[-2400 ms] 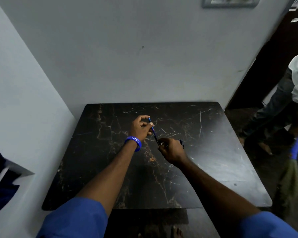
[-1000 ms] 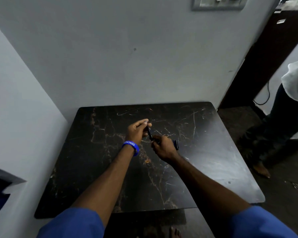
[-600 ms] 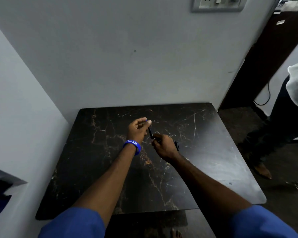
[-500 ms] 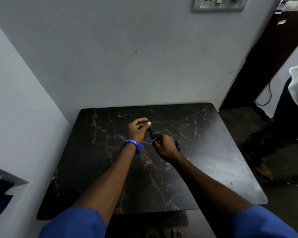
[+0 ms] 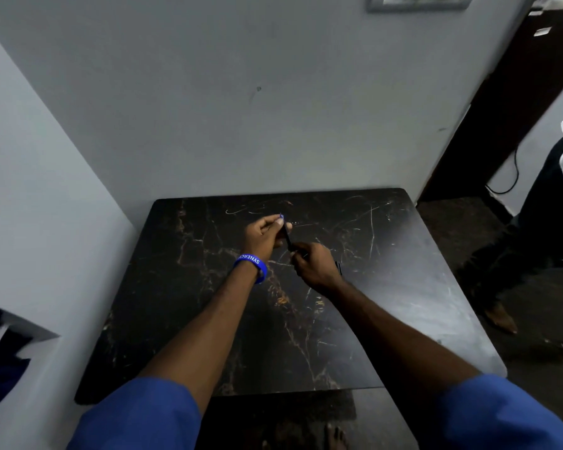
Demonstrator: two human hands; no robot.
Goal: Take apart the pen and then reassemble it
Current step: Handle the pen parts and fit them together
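Both my hands hold a thin dark pen (image 5: 287,239) above the far middle of the black marble table (image 5: 403,319). My left hand (image 5: 264,237), with a blue wristband, pinches the pen's upper end, where a small blue tip shows at my fingertips. My right hand (image 5: 312,266) is closed around the pen's lower end. A small dark piece (image 5: 338,267), probably the pen's cap, pokes out behind my right hand; whether it is held or lies on the table I cannot tell.
The table stands in a corner, with a grey wall behind it and a white wall to its left. Another person (image 5: 546,222) stands on the floor at the right, beside a dark door. A wall socket (image 5: 418,2) is high on the back wall.
The view has shifted slightly. My two hands have drawn closer together along the pen, and less of the pen shows between them. The person at the right has moved.
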